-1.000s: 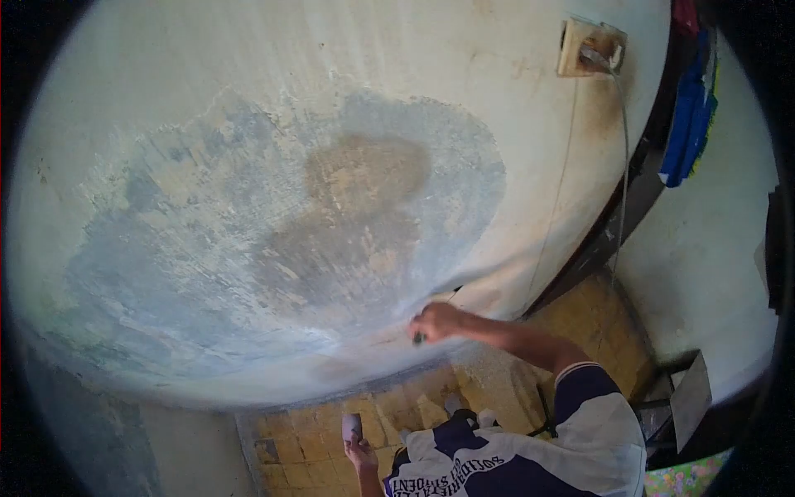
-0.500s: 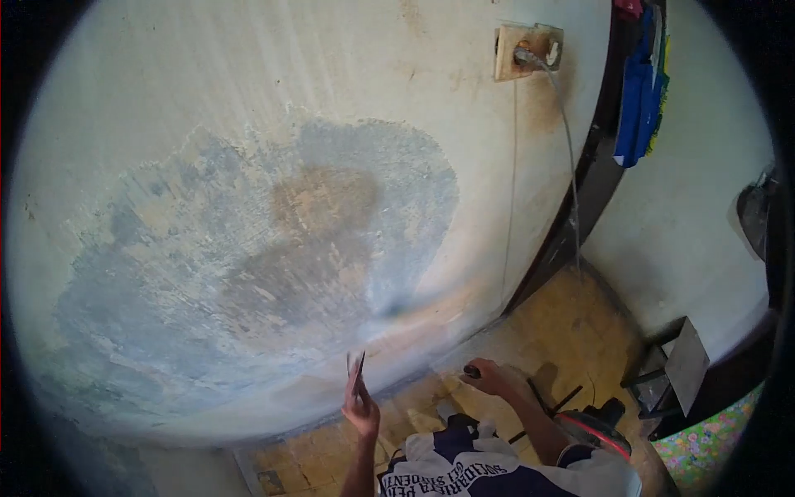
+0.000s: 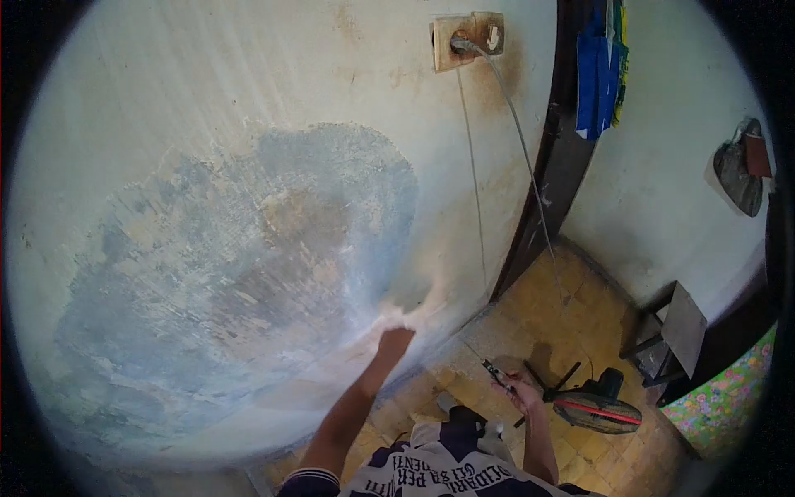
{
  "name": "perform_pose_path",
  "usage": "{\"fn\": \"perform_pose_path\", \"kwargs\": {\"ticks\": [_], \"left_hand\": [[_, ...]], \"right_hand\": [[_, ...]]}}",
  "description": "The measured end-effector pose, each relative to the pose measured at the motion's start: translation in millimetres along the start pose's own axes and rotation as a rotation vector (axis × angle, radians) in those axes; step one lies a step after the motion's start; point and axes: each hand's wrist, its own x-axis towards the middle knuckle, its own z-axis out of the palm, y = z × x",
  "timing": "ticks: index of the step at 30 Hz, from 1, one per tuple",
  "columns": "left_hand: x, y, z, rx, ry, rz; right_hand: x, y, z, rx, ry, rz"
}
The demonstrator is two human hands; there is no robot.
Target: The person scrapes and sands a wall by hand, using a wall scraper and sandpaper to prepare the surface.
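My left hand [image 3: 397,339] is up against the lower wall, closed like a fist, at the lower right edge of a rough grey patch [image 3: 377,182] with peeled paint. Its fingers are mostly hidden and I cannot tell what they hold. Lower and to the right, over the tiled floor, my right hand [image 3: 523,394] grips a slim tool [image 3: 498,375] with a black and silver handle. A thin line like a blade seen edge-on runs from its end toward the wall.
A stand fan [image 3: 598,412] lies near my right forearm. Its grey cord [image 3: 530,145] hangs from a wall socket [image 3: 451,45]. A small dark stool [image 3: 681,319] stands at the right, by flowered cloth [image 3: 729,381]. Blue cloth [image 3: 598,83] hangs beside the dark door frame [image 3: 556,186].
My left hand has moved up and right onto the wall; the thin flat piece it held is out of sight. My right hand has lowered and turned with the tool. The view has shifted right.
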Motion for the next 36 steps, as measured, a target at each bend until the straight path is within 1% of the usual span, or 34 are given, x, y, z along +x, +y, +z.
{"fn": "perform_pose_path", "kwargs": {"ticks": [1, 2, 3, 4, 7, 8, 10, 12, 13, 15, 16, 18, 20, 21, 22, 23, 25, 26, 29, 30, 31, 32, 33, 34, 35, 36], "left_hand": [[-29, 2, 39, -0.167, 0.124, 0.045], [-51, 14, 48, -0.193, 0.029, 0.028], [-71, 14, 75, -0.236, -0.007, 0.060], [-90, 1, 115, -0.363, -0.070, 0.121], [-137, -11, 82, -0.357, -0.141, 0.100], [-152, -16, 64, -0.393, -0.104, 0.051], [-177, -28, 18, -0.467, -0.027, -0.040], [-198, -23, -38, -0.370, -0.101, -0.244], [-207, -22, -57, -0.318, -0.136, -0.348], [-241, -27, -58, -0.482, 0.144, -0.396], [-258, -27, -56, -0.561, 0.287, -0.420], [-279, -13, -69, -0.645, 0.359, -0.527], [-294, 5, -77, -0.698, 0.416, -0.621], [-300, 17, -78, -0.709, 0.431, -0.662], [-301, 27, -81, -0.776, 0.444, -0.713], [-301, 38, -84, -0.844, 0.460, -0.764], [-300, 60, -87, -1.104, 0.479, -0.899], [-300, 63, -84, -1.123, 0.410, -0.944], [-299, 65, -67, -1.054, 0.385, -0.953], [-302, 66, -56, -1.021, 0.372, -0.960], [-306, 61, -43, -0.982, 0.366, -0.962], [-304, 56, -37, -0.942, 0.364, -0.960], [-299, 55, -44, -0.977, 0.417, -0.931], [-295, 56, -56, -1.014, 0.464, -0.906], [-291, 57, -61, -1.054, 0.513, -0.877], [-290, 54, -56, -1.027, 0.496, -0.885]], "right_hand": [[-10, -8, 14, 0.134, -0.006, 0.106], [-16, -12, 25, 0.208, -0.109, 0.161], [-21, -14, 36, 0.283, -0.212, 0.215], [-22, -15, 47, 0.359, -0.315, 0.268], [-22, -8, 102, 0.185, -0.434, 0.221], [-21, -8, 120, -0.055, -0.516, 0.176], [-16, -9, 157, 0.210, -0.771, 0.264], [-13, -11, 199, 0.208, -0.771, 0.159], [-12, -10, 217, 0.253, -0.729, 0.159], [-11, -12, 250, 0.330, -0.651, 0.166], [-13, -18, 265, 0.282, -0.630, 0.141], [-19, -34, 290, 0.181, -0.589, 0.095], [21, -33, 301, 0.256, -0.556, 0.034], [28, -35, 308, 0.291, -0.537, 0.006], [22, -32, 313, 0.383, -0.481, 0.078], [8, -33, 316, 0.375, -0.509, 0.096], [-15, -26, 316, 0.354, -0.563, 0.136], [-15, -27, 316, 0.360, -0.597, 0.187], [62, -34, 312, 0.546, -0.268, 0.188], [65, -45, 304, 0.488, -0.319, 0.097], [56, -46, 298, 0.475, -0.386, 0.115], [28, -55, 296, 0.461, -0.458, 0.128], [3, -61, 293, 0.441, -0.524, 0.148], [-12, -61, 291, 0.455, -0.616, 0.232], [-6, -63, 293, 0.459, -0.560, 0.243], [8, -63, 295, 0.461, -0.501, 0.253]]}}
